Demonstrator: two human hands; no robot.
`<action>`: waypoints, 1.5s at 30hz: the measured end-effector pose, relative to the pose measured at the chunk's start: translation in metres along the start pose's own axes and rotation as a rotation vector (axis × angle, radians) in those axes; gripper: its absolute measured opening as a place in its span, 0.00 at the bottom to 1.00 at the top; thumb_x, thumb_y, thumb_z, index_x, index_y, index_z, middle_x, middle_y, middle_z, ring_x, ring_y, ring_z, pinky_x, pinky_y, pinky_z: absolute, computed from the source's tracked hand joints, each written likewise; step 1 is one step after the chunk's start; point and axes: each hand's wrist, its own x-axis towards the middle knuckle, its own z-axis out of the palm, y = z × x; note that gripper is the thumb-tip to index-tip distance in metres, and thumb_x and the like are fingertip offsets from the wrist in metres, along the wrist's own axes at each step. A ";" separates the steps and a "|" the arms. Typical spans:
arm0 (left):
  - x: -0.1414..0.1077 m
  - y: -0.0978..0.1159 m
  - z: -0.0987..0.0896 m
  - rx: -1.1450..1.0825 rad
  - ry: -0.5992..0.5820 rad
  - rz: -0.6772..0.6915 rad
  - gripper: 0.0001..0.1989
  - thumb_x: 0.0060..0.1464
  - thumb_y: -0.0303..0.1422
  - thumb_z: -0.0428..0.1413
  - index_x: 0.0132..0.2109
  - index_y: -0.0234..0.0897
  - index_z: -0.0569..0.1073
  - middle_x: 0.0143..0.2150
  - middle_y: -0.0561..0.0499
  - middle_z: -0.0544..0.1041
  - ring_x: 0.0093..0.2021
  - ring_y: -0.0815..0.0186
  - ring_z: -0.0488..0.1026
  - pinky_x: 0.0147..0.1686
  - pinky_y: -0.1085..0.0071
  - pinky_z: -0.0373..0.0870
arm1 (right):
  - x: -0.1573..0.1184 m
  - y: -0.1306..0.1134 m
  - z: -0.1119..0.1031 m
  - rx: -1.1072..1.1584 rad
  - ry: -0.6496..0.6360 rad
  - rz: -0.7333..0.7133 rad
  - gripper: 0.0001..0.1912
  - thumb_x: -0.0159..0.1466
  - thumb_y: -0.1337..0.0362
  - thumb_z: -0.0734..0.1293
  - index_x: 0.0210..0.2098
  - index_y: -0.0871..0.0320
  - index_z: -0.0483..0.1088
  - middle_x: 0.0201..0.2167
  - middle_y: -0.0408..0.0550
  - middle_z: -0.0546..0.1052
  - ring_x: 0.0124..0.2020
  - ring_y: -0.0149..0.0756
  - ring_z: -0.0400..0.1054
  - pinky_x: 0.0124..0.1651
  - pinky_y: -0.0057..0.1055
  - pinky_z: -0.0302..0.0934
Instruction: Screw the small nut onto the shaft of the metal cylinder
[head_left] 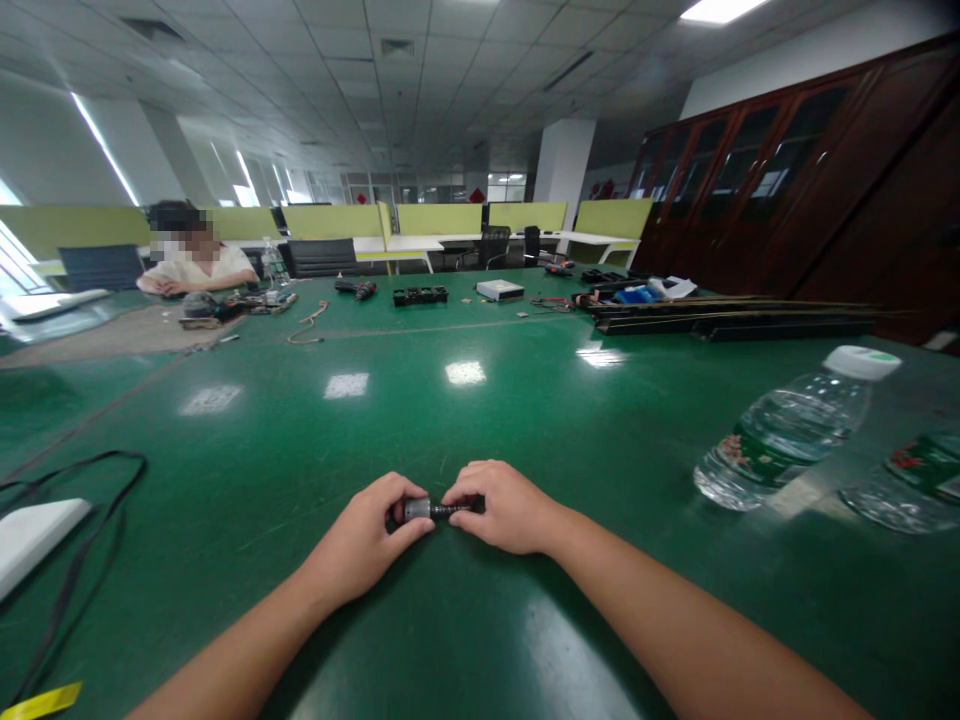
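Left grip [360, 535] pinches a grey cylinder [417, 510], right grip [514, 508] the dark screw [443, 511] extending from it, over a green table [480, 425]; water bottle [784, 435] to their right.

Glossy green tabletop [420, 425]: capped water bottle [784, 430] right; white box [500, 290], drill [355, 289] far side.
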 end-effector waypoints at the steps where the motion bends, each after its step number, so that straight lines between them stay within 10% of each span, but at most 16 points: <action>1: 0.000 0.000 0.000 0.001 -0.001 -0.002 0.10 0.57 0.37 0.57 0.44 0.39 0.74 0.36 0.52 0.74 0.36 0.63 0.70 0.36 0.69 0.64 | 0.000 0.000 0.000 0.002 0.000 0.011 0.08 0.59 0.67 0.70 0.39 0.57 0.78 0.31 0.45 0.78 0.35 0.34 0.69 0.41 0.29 0.59; 45: -0.002 0.003 -0.002 0.021 0.011 -0.027 0.09 0.59 0.37 0.55 0.44 0.39 0.73 0.36 0.52 0.74 0.34 0.63 0.69 0.34 0.70 0.64 | -0.012 0.024 -0.026 0.058 -0.014 0.219 0.07 0.54 0.67 0.72 0.34 0.58 0.79 0.28 0.43 0.76 0.28 0.30 0.68 0.32 0.26 0.60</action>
